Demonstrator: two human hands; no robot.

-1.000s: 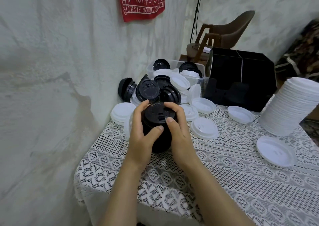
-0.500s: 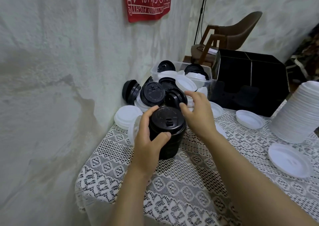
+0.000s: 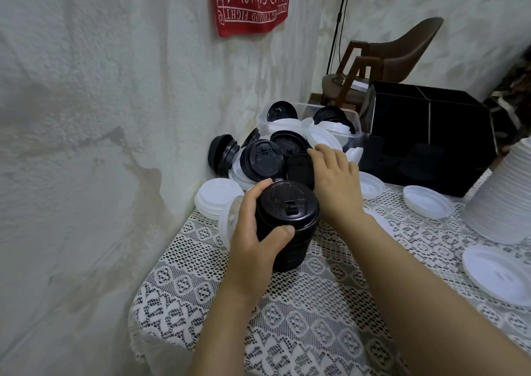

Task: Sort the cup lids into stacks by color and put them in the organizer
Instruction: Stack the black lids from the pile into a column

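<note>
My left hand (image 3: 253, 232) grips a stack of black lids (image 3: 287, 220) that stands on the lace tablecloth (image 3: 316, 318). My right hand (image 3: 336, 180) reaches past it into the pile of mixed black and white lids (image 3: 264, 157), fingers curled over a black lid (image 3: 298, 166) there. A clear tub (image 3: 353, 123) behind the pile holds more lids. The black organizer (image 3: 431, 128) stands at the back right. A tall stack of white lids (image 3: 502, 197) leans at the right edge.
Loose white lids lie on the cloth: one (image 3: 426, 202) in front of the organizer, one (image 3: 497, 275) at the right, one (image 3: 218, 199) by the wall. The plastered wall (image 3: 100, 145) borders the table on the left. A brown chair (image 3: 388, 56) stands behind.
My right hand left the black stack and moved back and right onto a black lid in the pile. My left hand kept its hold on the stack.
</note>
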